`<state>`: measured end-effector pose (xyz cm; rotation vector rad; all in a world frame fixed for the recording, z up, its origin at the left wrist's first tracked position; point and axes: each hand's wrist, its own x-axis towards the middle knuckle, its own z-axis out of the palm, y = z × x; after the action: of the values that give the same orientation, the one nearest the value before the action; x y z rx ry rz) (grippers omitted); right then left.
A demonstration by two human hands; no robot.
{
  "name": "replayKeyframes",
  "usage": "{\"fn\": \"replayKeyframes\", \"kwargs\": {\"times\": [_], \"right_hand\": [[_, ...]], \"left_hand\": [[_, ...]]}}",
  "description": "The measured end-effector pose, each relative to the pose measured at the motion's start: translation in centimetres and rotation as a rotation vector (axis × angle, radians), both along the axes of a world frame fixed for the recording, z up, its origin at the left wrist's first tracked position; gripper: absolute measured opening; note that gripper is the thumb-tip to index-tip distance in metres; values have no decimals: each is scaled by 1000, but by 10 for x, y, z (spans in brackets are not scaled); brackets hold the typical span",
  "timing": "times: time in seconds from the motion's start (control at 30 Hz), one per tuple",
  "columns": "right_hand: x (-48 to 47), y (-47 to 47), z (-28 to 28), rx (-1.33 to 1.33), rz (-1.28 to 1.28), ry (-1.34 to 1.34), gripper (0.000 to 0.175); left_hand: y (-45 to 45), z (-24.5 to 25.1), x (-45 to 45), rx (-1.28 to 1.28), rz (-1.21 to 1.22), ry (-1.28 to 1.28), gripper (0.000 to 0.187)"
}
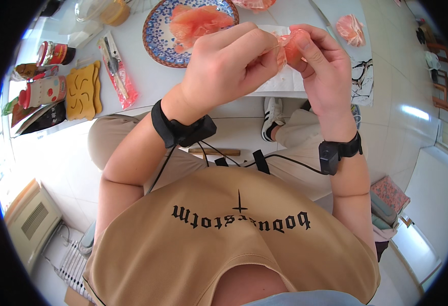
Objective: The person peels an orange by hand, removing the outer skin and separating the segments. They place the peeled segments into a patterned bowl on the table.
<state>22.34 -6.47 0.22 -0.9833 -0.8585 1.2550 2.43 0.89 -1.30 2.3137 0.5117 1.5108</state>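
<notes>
A pink citrus segment point(293, 49), like pomelo or grapefruit, is between my hands, with pale membrane hanging from it. My right hand point(323, 61) grips the segment between thumb and fingers. Pinched in the fingers of my left hand point(231, 61) is the membrane at the segment's left side. Behind my left hand, a blue-flowered plate with a brown rim point(151, 49) holds peeled pink pulp point(199, 25). White paper point(281, 82) lies under my hands. An unpeeled segment piece point(350, 30) rests at the right, and more fruit point(255, 4) shows at the top edge.
A knife point(323, 15) lies near the right piece. To the left are packaged utensils point(117, 70), a yellow coaster point(81, 91), a red-and-white container point(44, 91), a lidded jar point(51, 53) and a plastic tub point(115, 12). Black cables run from both wrist straps.
</notes>
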Motion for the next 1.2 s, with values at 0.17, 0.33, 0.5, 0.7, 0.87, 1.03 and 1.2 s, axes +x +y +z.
{"fn": "replayKeyframes", "kwargs": {"times": [0.17,0.33,0.5,0.7,0.87,1.03,1.2], "right_hand": [[11,3,-2,-14,68,33,28],[10,2,0,8,53,-58,30],[16,2,4,49,124,-183,34],[19,1,3,89,187,-209,36],[24,0,8,11,315,-66,35],[19,1,9,10,310,-80,39],[17,1,10,55,273,-115,42]], "left_hand": [[1,3,-1,-206,-113,6,24],[3,4,0,-393,-171,79,26],[4,4,-5,-529,-231,108,23],[11,5,-12,-748,-423,94,19],[14,7,-16,-968,-535,-43,15],[12,8,-11,-970,-572,-125,16],[16,11,-14,-1062,-671,-179,19]]}}
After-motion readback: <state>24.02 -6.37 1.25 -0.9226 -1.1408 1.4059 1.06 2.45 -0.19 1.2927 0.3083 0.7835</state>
